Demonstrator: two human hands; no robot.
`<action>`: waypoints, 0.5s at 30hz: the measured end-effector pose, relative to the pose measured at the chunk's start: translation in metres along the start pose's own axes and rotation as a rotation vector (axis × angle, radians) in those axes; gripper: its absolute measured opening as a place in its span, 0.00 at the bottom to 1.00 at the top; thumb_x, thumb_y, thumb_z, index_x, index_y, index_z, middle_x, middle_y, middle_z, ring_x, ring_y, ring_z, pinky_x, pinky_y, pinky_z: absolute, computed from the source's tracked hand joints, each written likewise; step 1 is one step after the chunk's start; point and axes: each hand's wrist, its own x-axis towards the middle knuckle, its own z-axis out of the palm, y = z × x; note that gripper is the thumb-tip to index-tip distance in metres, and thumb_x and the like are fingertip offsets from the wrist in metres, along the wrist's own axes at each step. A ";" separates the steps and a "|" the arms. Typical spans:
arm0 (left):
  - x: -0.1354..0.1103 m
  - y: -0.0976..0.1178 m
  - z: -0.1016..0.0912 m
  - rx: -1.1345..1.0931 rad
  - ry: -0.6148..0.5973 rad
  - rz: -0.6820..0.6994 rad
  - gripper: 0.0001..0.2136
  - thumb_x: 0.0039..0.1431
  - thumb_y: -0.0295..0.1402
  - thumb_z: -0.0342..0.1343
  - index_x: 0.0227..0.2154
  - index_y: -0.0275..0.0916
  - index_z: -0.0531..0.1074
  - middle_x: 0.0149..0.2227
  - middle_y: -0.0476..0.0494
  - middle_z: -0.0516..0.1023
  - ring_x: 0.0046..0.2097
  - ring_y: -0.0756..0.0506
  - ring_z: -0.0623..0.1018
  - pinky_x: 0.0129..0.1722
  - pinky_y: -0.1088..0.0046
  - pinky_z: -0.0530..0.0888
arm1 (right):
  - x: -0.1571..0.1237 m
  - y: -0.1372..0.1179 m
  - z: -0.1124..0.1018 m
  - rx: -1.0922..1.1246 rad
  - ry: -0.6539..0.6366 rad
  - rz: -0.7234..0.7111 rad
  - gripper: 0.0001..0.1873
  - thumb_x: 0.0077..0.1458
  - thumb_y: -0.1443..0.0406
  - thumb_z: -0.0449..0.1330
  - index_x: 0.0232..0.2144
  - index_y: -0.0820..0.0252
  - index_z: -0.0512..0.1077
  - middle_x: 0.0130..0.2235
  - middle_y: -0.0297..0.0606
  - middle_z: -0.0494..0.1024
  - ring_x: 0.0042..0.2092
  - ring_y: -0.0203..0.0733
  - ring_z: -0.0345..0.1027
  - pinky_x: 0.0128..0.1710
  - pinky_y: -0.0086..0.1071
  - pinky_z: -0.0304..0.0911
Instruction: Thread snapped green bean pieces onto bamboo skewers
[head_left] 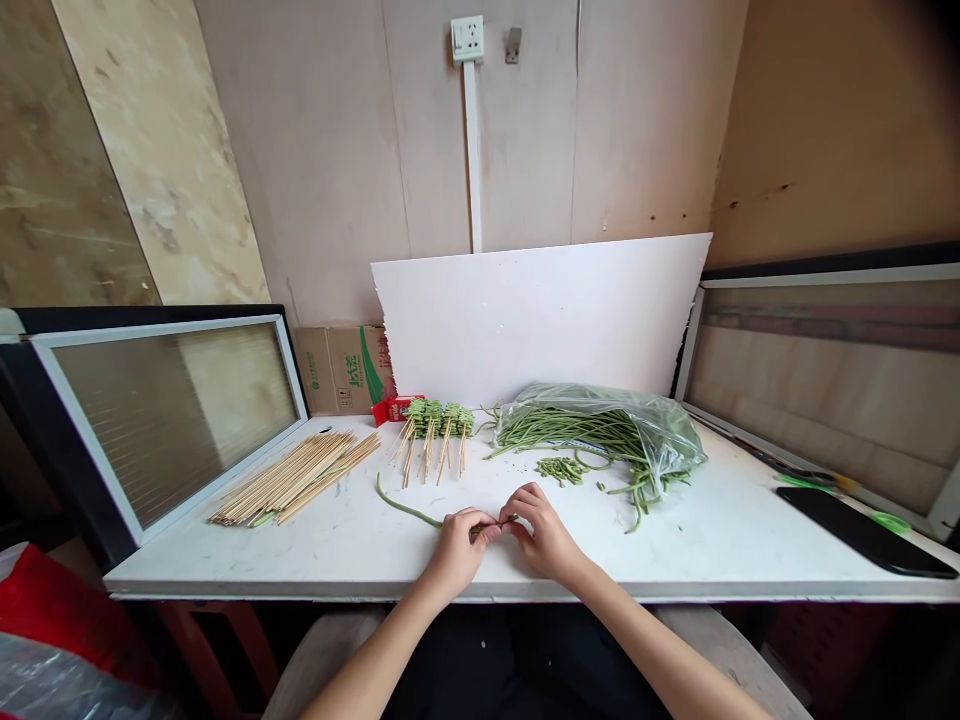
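Here, both hands meet low over the front of the white surface (330, 562), fingertips close together. The left hand (463, 552) has its grip closed around a yardlong bean (405, 508), whose long green tail curves out to the left and rests on the surface. The right hand (546, 538) has a narrow grip, thumb and fingers pinching the bean's near end just beside the left fingertips. Beyond the hands, cut bean pieces (561, 470) lie in a small heap in front of a clear plastic bag (667, 425) full of long beans (570, 430). Left of that bag sit skewered beans (439, 418), their sticks pointing toward the person. Farther left, bare bamboo skewers (300, 478) spread in a slanting pile, and a cardboard box (341, 370) stands behind.
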 end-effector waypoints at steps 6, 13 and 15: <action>-0.002 0.002 0.001 0.076 -0.048 0.030 0.09 0.57 0.22 0.59 0.28 0.39 0.82 0.29 0.46 0.81 0.32 0.47 0.75 0.37 0.72 0.68 | -0.002 0.001 0.002 -0.017 -0.074 -0.032 0.18 0.48 0.83 0.57 0.31 0.55 0.75 0.33 0.38 0.76 0.44 0.48 0.63 0.44 0.39 0.62; -0.002 -0.001 0.000 0.111 -0.077 0.052 0.12 0.56 0.20 0.58 0.24 0.40 0.81 0.28 0.48 0.82 0.32 0.47 0.78 0.47 0.67 0.69 | 0.001 -0.003 0.002 0.041 -0.107 -0.055 0.22 0.44 0.85 0.54 0.29 0.55 0.75 0.32 0.37 0.77 0.45 0.48 0.62 0.45 0.39 0.62; -0.001 -0.003 -0.001 0.067 -0.091 0.061 0.12 0.56 0.20 0.57 0.23 0.39 0.81 0.27 0.47 0.82 0.31 0.48 0.78 0.45 0.69 0.70 | 0.002 -0.005 0.000 0.077 -0.105 -0.053 0.22 0.44 0.84 0.53 0.29 0.55 0.76 0.31 0.37 0.77 0.45 0.48 0.62 0.45 0.38 0.62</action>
